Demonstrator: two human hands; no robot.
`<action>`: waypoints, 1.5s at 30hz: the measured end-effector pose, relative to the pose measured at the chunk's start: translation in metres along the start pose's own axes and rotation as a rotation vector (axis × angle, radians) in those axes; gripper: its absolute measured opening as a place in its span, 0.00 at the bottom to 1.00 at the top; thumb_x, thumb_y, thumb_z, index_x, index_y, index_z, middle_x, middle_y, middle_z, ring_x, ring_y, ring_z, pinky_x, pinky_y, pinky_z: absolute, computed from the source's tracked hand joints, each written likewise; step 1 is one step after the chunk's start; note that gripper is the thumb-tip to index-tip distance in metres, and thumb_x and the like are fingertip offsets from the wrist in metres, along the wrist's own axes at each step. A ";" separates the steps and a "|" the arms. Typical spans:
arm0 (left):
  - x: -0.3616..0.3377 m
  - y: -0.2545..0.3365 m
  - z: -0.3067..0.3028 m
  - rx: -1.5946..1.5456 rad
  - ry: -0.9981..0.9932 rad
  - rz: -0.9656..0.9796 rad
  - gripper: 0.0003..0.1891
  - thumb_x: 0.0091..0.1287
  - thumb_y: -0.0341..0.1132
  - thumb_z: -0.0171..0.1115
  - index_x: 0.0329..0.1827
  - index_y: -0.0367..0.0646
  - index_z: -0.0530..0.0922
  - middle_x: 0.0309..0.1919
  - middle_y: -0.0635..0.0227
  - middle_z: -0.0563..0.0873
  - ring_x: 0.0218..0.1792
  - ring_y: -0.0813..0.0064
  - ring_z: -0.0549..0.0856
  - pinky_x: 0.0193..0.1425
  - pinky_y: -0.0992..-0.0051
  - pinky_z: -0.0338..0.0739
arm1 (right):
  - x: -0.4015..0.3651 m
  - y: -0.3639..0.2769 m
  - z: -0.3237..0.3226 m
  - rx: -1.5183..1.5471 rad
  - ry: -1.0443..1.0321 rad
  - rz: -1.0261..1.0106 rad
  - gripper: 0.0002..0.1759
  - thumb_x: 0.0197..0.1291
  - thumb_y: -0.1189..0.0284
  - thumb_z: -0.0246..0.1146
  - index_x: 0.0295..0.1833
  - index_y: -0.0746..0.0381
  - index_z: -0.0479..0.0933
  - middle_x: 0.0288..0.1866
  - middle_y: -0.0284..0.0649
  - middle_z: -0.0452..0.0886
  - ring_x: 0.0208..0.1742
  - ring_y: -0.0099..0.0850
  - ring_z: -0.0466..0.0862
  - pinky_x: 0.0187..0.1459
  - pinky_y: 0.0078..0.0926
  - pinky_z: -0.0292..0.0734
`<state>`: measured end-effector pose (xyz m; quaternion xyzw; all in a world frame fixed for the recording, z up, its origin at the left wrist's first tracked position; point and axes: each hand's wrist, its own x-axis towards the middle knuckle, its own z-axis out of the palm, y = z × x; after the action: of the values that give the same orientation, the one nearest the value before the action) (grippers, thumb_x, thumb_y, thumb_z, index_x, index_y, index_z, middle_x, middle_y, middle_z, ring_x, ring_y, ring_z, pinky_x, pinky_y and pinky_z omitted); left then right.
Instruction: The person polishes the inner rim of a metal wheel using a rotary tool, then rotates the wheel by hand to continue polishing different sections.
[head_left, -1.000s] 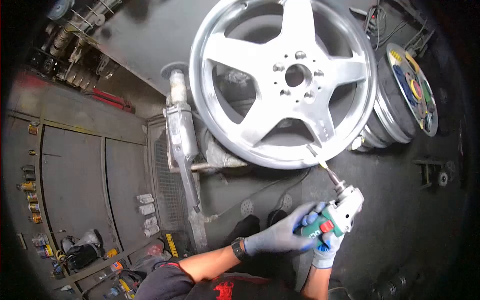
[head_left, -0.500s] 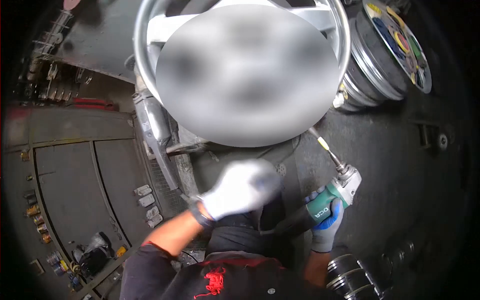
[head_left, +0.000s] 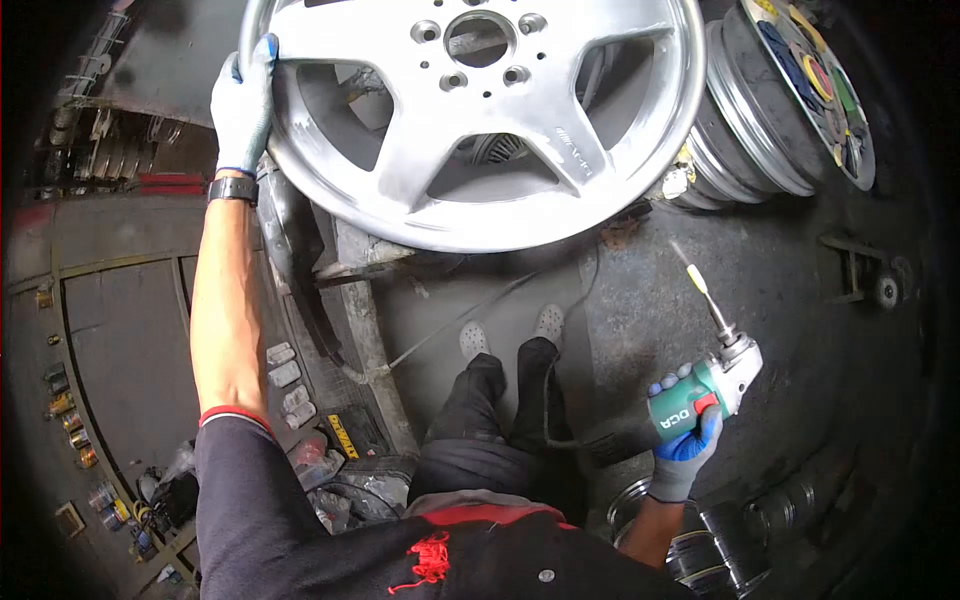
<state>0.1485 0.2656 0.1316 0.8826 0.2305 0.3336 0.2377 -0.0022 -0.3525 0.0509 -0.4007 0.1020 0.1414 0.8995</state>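
Observation:
A bare silver alloy wheel [head_left: 480,225] with wide spokes lies face up in front of me at the top of the view. My left hand [head_left: 243,110], in a white and blue work glove, grips its left rim, with the thumb over the lip. In my right hand [head_left: 690,440], also gloved, is a green DCA angle grinder [head_left: 685,400] held by its body. A long thin shaft [head_left: 703,290] with a pale yellow band sticks out of the grinder's head, pointing up and left. It is apart from the wheel. A finger rests near the red switch.
More wheels [head_left: 755,130] stand at the upper right, topped by a tray of coloured discs [head_left: 835,105]. A dark power tool [head_left: 290,225] hangs left of the wheel. A cord runs past my legs. Dark wheels [head_left: 700,560] lie at lower right; a DeWalt box [head_left: 345,435] sits lower left.
My left hand has moved up and left from above my lap onto the wheel's rim. The grinder in my right hand has shifted slightly right. The blurred oval over the wheel is gone.

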 end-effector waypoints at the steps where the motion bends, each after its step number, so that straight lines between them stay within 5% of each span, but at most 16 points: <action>1: -0.002 0.000 0.002 -0.046 0.049 0.002 0.35 0.72 0.65 0.64 0.50 0.34 0.85 0.34 0.59 0.87 0.37 0.72 0.82 0.49 0.69 0.78 | 0.002 0.001 -0.001 0.001 -0.006 0.004 0.40 0.71 0.52 0.65 0.77 0.67 0.63 0.68 0.48 0.73 0.65 0.43 0.78 0.69 0.49 0.74; 10: -0.027 -0.002 -0.004 0.093 0.159 -0.085 0.34 0.71 0.65 0.65 0.39 0.33 0.84 0.29 0.56 0.85 0.32 0.68 0.79 0.43 0.66 0.77 | 0.010 0.006 -0.009 -0.156 0.049 0.023 0.38 0.68 0.57 0.68 0.74 0.70 0.65 0.59 0.52 0.79 0.56 0.45 0.86 0.58 0.51 0.86; 14: -0.066 -0.024 -0.002 -0.056 0.208 -0.229 0.31 0.73 0.58 0.68 0.38 0.30 0.82 0.29 0.63 0.84 0.33 0.76 0.76 0.41 0.68 0.75 | 0.010 0.004 -0.022 -0.123 -0.003 0.092 0.42 0.68 0.55 0.70 0.75 0.69 0.63 0.61 0.51 0.79 0.56 0.45 0.85 0.57 0.51 0.86; 17: -0.104 -0.010 0.001 -0.098 0.311 -0.241 0.27 0.75 0.55 0.66 0.41 0.31 0.82 0.30 0.65 0.82 0.34 0.76 0.76 0.41 0.71 0.75 | 0.011 0.006 -0.014 -0.128 -0.004 0.052 0.45 0.67 0.44 0.67 0.73 0.68 0.66 0.61 0.48 0.80 0.54 0.44 0.85 0.55 0.48 0.84; 19: -0.125 -0.015 0.003 -0.250 0.290 -0.424 0.28 0.76 0.54 0.66 0.54 0.31 0.82 0.39 0.67 0.85 0.38 0.78 0.78 0.44 0.72 0.76 | 0.009 0.007 -0.010 -0.089 -0.004 0.050 0.45 0.67 0.44 0.67 0.73 0.68 0.66 0.61 0.48 0.79 0.54 0.44 0.84 0.55 0.48 0.83; 25: -0.170 0.006 0.009 -0.234 0.380 -0.490 0.29 0.77 0.56 0.64 0.54 0.31 0.82 0.38 0.66 0.85 0.38 0.75 0.79 0.44 0.71 0.77 | 0.011 0.018 0.002 0.136 -0.030 0.078 0.46 0.65 0.43 0.70 0.73 0.66 0.66 0.60 0.46 0.77 0.55 0.43 0.81 0.61 0.49 0.77; 29: -0.177 0.016 0.011 -0.169 0.379 -0.546 0.34 0.78 0.57 0.61 0.64 0.28 0.80 0.47 0.57 0.89 0.45 0.71 0.84 0.52 0.69 0.79 | 0.007 0.019 0.011 0.255 -0.014 0.139 0.46 0.64 0.43 0.71 0.73 0.66 0.66 0.61 0.45 0.77 0.58 0.43 0.80 0.65 0.49 0.73; 36: -0.175 0.006 0.005 -0.093 0.353 -0.520 0.32 0.79 0.56 0.59 0.60 0.27 0.81 0.45 0.60 0.88 0.43 0.72 0.81 0.49 0.68 0.77 | 0.017 0.027 0.006 0.455 -0.045 0.091 0.45 0.65 0.43 0.70 0.73 0.65 0.66 0.63 0.47 0.78 0.60 0.44 0.80 0.65 0.50 0.74; 38: -0.177 0.007 0.008 -0.100 0.369 -0.508 0.32 0.80 0.55 0.59 0.59 0.27 0.81 0.44 0.61 0.88 0.42 0.72 0.81 0.50 0.69 0.77 | 0.020 0.025 -0.001 0.460 -0.008 0.026 0.46 0.65 0.40 0.68 0.73 0.65 0.67 0.65 0.51 0.78 0.63 0.49 0.80 0.68 0.56 0.73; 43: -0.180 0.018 0.005 -0.071 0.322 -0.577 0.31 0.80 0.54 0.58 0.58 0.25 0.80 0.44 0.58 0.88 0.42 0.71 0.81 0.50 0.68 0.77 | 0.019 0.006 0.002 0.198 -0.020 0.002 0.45 0.68 0.38 0.63 0.74 0.63 0.67 0.63 0.49 0.78 0.58 0.48 0.81 0.61 0.55 0.77; 44: -0.182 0.012 0.012 -0.038 0.422 -0.468 0.28 0.79 0.54 0.59 0.47 0.29 0.82 0.33 0.54 0.87 0.33 0.66 0.80 0.41 0.61 0.75 | 0.019 0.005 0.005 0.169 0.006 -0.011 0.45 0.68 0.37 0.62 0.74 0.63 0.67 0.61 0.49 0.78 0.56 0.47 0.81 0.58 0.53 0.78; 45: -0.185 0.005 0.014 -0.053 0.434 -0.475 0.28 0.79 0.54 0.59 0.47 0.29 0.82 0.33 0.54 0.87 0.33 0.66 0.80 0.41 0.61 0.75 | 0.022 0.004 0.008 0.156 -0.007 -0.020 0.45 0.68 0.37 0.62 0.74 0.63 0.67 0.61 0.49 0.78 0.56 0.47 0.81 0.58 0.53 0.78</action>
<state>0.0356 0.1531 0.0366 0.7059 0.4667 0.4549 0.2774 0.0175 -0.3406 0.0472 -0.3300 0.1054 0.1253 0.9297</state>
